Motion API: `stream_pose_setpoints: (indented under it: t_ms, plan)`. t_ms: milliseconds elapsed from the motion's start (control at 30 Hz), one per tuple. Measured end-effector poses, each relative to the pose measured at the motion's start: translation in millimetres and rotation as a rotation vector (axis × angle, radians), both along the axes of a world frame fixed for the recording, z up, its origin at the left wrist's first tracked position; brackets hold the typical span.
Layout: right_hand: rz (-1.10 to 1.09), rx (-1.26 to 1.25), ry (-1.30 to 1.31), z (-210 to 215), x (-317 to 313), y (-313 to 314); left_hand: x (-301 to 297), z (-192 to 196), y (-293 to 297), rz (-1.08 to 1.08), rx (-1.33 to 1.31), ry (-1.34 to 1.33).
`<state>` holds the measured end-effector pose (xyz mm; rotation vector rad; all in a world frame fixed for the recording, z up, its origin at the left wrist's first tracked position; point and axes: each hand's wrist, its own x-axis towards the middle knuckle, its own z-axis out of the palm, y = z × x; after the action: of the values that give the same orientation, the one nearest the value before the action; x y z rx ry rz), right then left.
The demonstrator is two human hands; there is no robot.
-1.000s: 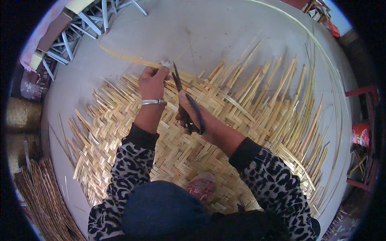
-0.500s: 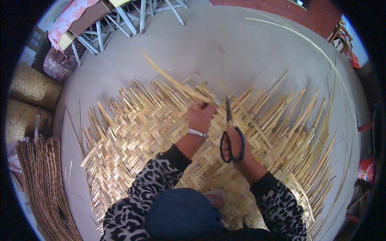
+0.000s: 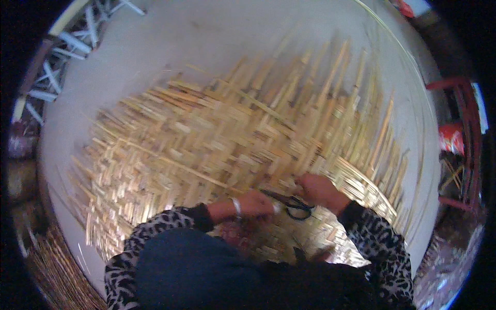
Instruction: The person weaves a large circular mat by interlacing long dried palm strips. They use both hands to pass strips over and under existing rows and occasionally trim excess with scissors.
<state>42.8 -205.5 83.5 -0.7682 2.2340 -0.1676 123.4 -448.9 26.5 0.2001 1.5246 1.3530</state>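
Note:
A large woven bamboo mat [image 3: 217, 150] covers the grey floor, with loose strip ends fanning out at its edges. My left hand [image 3: 256, 202], a bangle on its wrist, rests low on the mat's near part, fingers closed on the end of a long thin bamboo strip [image 3: 175, 164] that runs up-left across the weave. My right hand [image 3: 321, 191] sits just to the right and grips the black handles of a pair of scissors [image 3: 293, 204], blades pointing left toward my left hand. The picture is motion-blurred.
A white metal frame [image 3: 62, 46] stands at the far left. A red rack [image 3: 465, 134] with a red packet [image 3: 452, 139] is at the right. A bundle of thin strips [image 3: 57, 268] lies at the lower left. Bare grey floor [image 3: 206, 36] lies beyond the mat.
Both hands have come down from the mat's far edge to its near part. The strip, raised before, now lies across the weave. The view has swung and blurred.

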Motion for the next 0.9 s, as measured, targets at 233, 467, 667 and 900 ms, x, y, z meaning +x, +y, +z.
stream_pose_setpoints:
  t_ms: [233,467,667,900]
  plan:
    - [-0.349,-0.565,0.443,-44.5,-100.1,-17.9,-167.2,-37.9,-81.5,0.699,-0.073,0.609]
    - [-0.429,-0.476,0.385,-55.6,-120.1,-35.6,-215.9,-22.8,-75.6,1.06,0.326,-0.169]
    - [-0.569,-0.426,0.257,-37.3,-121.1,-43.3,-238.9,-5.6,-31.2,0.699,0.092,0.077]
    - [-0.656,-0.51,0.461,-34.4,-114.2,-54.9,-275.9,-6.6,21.4,0.01,-0.764,0.915]
